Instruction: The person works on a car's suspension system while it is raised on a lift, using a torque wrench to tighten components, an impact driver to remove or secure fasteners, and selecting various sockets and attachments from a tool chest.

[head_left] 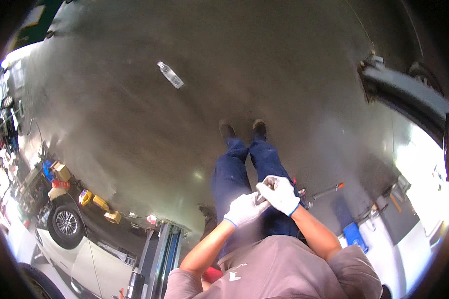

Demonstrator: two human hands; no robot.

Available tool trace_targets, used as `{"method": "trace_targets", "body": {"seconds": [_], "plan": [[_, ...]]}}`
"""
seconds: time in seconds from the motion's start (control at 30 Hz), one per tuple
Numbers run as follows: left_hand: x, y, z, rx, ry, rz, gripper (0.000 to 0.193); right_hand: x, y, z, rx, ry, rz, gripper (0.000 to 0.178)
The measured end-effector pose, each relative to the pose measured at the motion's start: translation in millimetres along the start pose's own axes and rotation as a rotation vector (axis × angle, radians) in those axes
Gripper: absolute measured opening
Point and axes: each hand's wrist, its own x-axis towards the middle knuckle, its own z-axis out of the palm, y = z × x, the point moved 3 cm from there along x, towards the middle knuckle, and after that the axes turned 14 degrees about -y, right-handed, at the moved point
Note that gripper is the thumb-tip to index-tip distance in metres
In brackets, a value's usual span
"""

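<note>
Both of my hands wear white gloves with bluish cuffs and meet in front of my dark blue trousers (pixel 232 177). My left hand (pixel 243 210) is closed, its fingertips touching those of the other hand. Curled over from the right, my right hand (pixel 281 195) is closed too, thumb and fingers drawn together. Between the fingertips shows a small greyish thing (pixel 260 198), mostly covered by the gloves, so I cannot make out its kind.
A plastic bottle (pixel 170 75) lies on the dark floor ahead. To the left are a light-coloured car's wheel (pixel 66 223), yellow containers (pixel 100 202) and a metal post (pixel 159 256). On the right, an orange-tipped bar (pixel 328 191) and a blue object (pixel 354 236).
</note>
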Motion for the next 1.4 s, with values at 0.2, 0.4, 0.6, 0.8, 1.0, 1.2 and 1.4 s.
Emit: {"method": "trace_targets", "body": {"seconds": [0.2, 0.4, 0.6, 0.8, 1.0, 1.2, 1.4], "plan": [[-56, 94, -202, 0.036, 0.114, 0.041, 0.045, 70, -229, -34, 0.230, -0.072, -0.086, 0.022], [-91, 268, -478, 0.057, -0.032, 0.265, 0.047, 127, -494, -133, 0.585, 0.115, -0.184, 0.006], [-137, 398, -688, 0.176, 0.040, 0.250, 0.043, 212, -719, -199, 0.874, -0.015, -0.366, 0.019], [-228, 511, -927, -0.004, 0.388, 0.411, 0.034, 295, -1048, -238, 0.806, -0.098, -0.313, 0.026], [-362, 566, -1147, -0.058, 0.486, 0.605, 0.031, 366, -1399, -318, 1.279, -0.024, -0.751, 0.042], [-473, 652, -1451, -0.128, 0.664, 0.543, 0.023, 390, -1602, -390, 0.391, 0.342, -0.792, 0.040], [-572, 742, -1705, -0.012, 0.916, 0.632, 0.017, 469, -1718, -390, 0.352, 0.399, -0.520, 0.031]]}}
